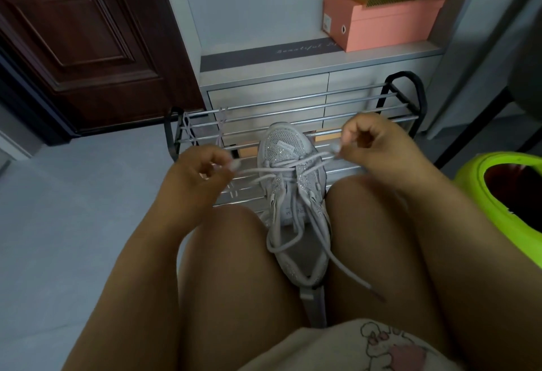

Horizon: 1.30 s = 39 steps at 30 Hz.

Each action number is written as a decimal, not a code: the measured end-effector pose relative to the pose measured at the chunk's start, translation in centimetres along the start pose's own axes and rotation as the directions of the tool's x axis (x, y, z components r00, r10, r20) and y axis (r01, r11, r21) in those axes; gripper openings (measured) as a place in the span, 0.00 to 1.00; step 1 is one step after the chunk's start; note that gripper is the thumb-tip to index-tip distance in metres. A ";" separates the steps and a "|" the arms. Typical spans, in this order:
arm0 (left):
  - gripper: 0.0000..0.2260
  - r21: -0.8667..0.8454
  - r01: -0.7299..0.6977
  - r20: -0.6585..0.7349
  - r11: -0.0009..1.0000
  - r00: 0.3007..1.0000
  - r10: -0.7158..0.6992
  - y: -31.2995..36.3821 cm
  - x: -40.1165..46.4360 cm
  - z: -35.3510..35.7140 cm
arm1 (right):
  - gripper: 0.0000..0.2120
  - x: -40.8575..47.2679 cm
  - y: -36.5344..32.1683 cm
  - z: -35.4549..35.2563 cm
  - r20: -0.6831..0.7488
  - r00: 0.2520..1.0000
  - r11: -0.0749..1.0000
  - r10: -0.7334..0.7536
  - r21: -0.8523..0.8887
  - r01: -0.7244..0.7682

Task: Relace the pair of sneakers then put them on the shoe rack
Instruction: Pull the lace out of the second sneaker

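Between the knees: one grey sneaker (293,194), toe toward one shoe rack (293,106).
Left hand (202,171) and right hand (372,144) each pinch a lace (261,169) strand; three pink boxes (381,27) stacked behind.

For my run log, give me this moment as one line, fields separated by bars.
step: lacing | sneaker: between knees | left hand: pinches lace | right hand: pinches lace | shoe rack: no sneaker on it

The shoe rack (293,112) shows bare top bars right of the sneaker (290,171); a lace (187,127) drapes its left end, and knees flank the sneaker.
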State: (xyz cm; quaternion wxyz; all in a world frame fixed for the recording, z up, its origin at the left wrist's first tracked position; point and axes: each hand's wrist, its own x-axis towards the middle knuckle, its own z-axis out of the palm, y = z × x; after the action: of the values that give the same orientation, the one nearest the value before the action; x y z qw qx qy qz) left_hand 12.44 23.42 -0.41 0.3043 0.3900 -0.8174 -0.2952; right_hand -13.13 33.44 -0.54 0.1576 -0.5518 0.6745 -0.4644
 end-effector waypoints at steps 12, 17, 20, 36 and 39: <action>0.05 0.220 -0.100 0.135 0.970 0.988 0.072 -1.2 1.0 4.2 | 0.08 -0.2 0.0 3.4 0.244 0.970 0.885 -0.012 -0.448 0.123; 0.10 0.068 -0.073 0.160 0.995 0.985 0.061 -0.7 1.0 3.8 | 0.10 0.3 0.1 3.1 0.303 0.952 0.901 0.038 -0.422 0.098; 0.11 0.062 -0.034 0.164 0.998 0.986 0.023 -0.8 0.8 1.9 | 0.10 0.5 0.3 1.4 0.251 0.968 0.923 0.021 -0.377 0.078; 0.03 -0.023 0.134 0.116 0.991 0.985 -0.131 -0.5 0.4 1.0 | 0.19 0.0 0.6 0.8 -0.094 0.996 0.961 0.004 -0.276 -0.030; 0.05 0.028 0.021 0.163 0.999 0.986 -0.026 0.2 0.9 2.0 | 0.09 -0.4 -0.4 1.9 0.075 0.992 0.961 -0.106 -0.250 0.121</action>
State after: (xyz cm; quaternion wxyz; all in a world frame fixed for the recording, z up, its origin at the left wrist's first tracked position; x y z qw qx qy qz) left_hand 10.43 23.30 -1.34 0.2277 0.3781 -0.8387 -0.3190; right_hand -11.39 32.96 -1.26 0.0793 -0.6192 0.6905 -0.3655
